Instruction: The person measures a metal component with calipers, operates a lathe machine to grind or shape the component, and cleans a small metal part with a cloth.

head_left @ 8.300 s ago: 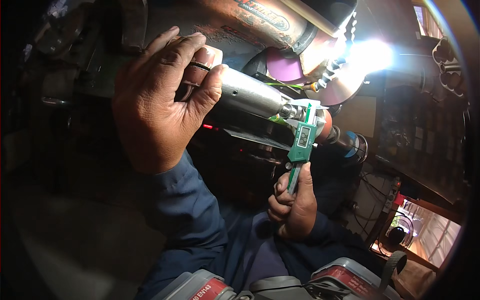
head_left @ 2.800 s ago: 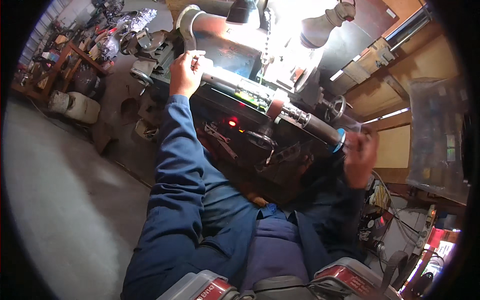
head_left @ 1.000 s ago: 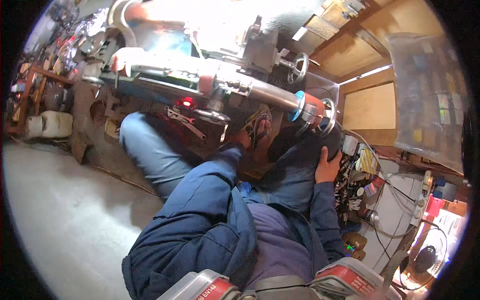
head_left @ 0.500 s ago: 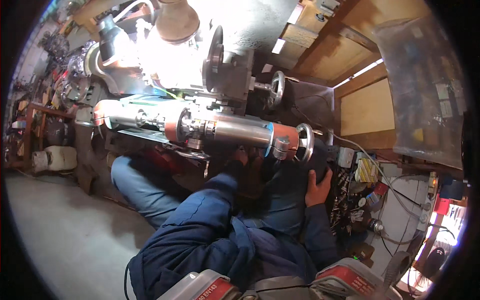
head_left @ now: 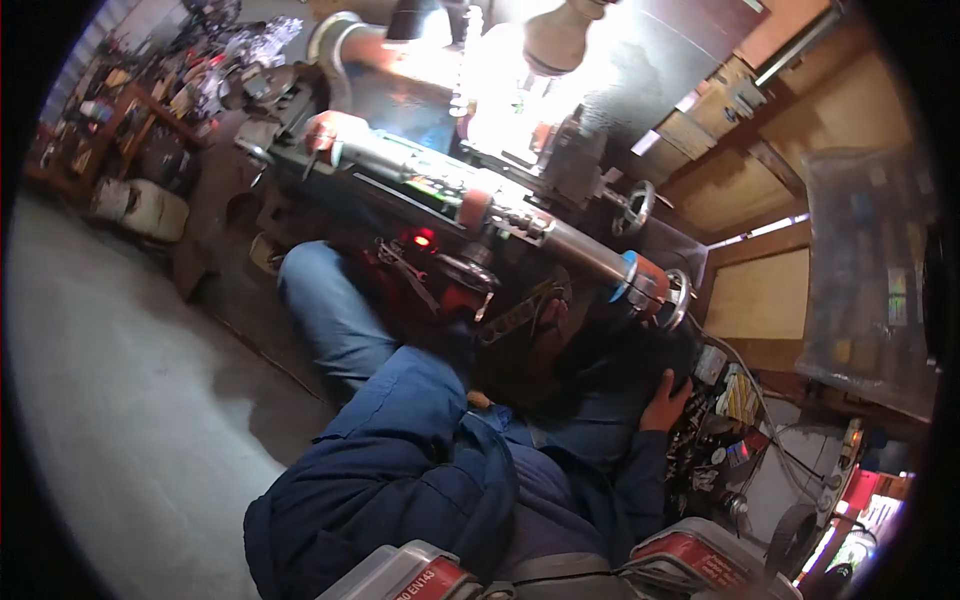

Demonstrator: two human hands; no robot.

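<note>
Resting on the dark trouser leg (head_left: 605,395), bare right hand (head_left: 664,406), thumb apart, looks empty. Bare left hand (head_left: 462,300) is low by the round metal crank handwheel (head_left: 468,270); can't tell its grip. I'd keep navy sleeve (head_left: 400,405) clear. Smooth grey steel cylinder (head_left: 588,250) sits beyond.

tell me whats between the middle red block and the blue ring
In the head view, small metal fittings, then a grey metal cylinder, lie between the middle red block and the blue ring.

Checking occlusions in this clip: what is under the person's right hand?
The right hand appears to rest on the right trouser leg, visible beside it. Whatever the hand covers cannot be seen.
</note>
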